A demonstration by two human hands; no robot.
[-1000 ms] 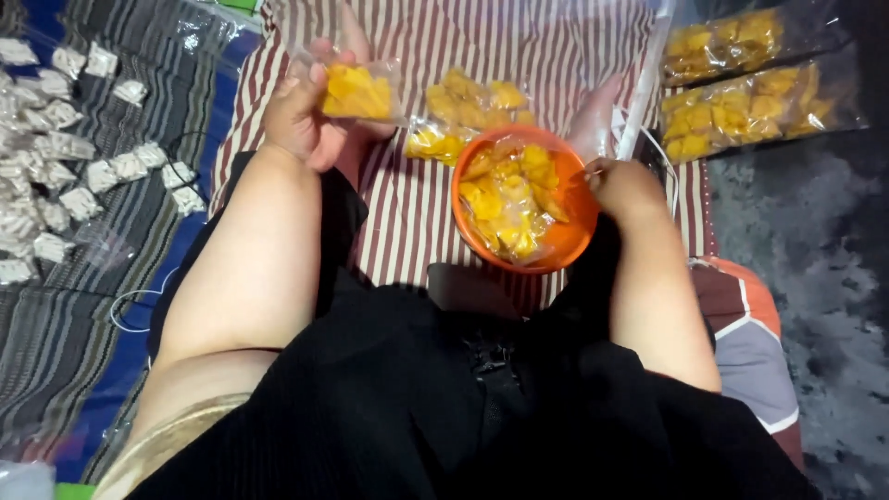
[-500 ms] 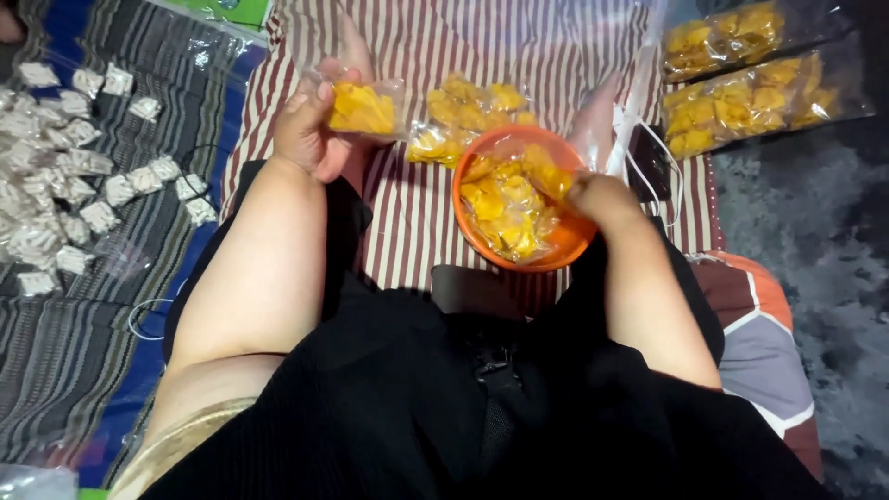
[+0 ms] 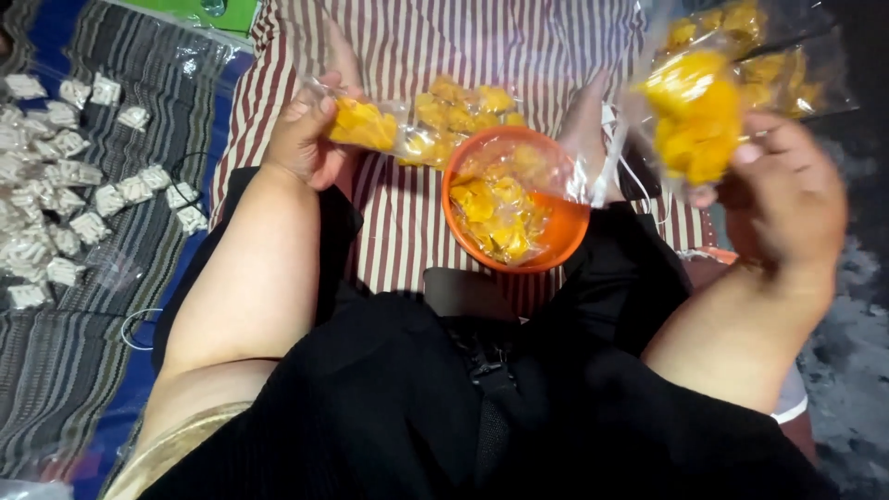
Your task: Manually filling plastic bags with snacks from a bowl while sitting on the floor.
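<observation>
The clear bag of yellow snack pieces (image 3: 693, 116) now hangs up and right of the orange bowl (image 3: 565, 243), pinched by the right hand (image 3: 787, 190), which earlier rested at the bowl's rim. The left hand (image 3: 304, 139) still pinches a smaller packet (image 3: 363, 125) left of the bowl, so a filled bag looks ready to set aside.

1 orange bowl (image 3: 567, 243), 2 hand-held snack bags (image 3: 366, 125) (image 3: 694, 116), approx. 20+ small white sachets (image 3: 69, 185) at left of frame.

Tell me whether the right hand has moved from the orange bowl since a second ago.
Yes. The right hand has left the rim of the orange bowl and swung out to its right and upward, now holding a clear bag of yellow pieces.
</observation>
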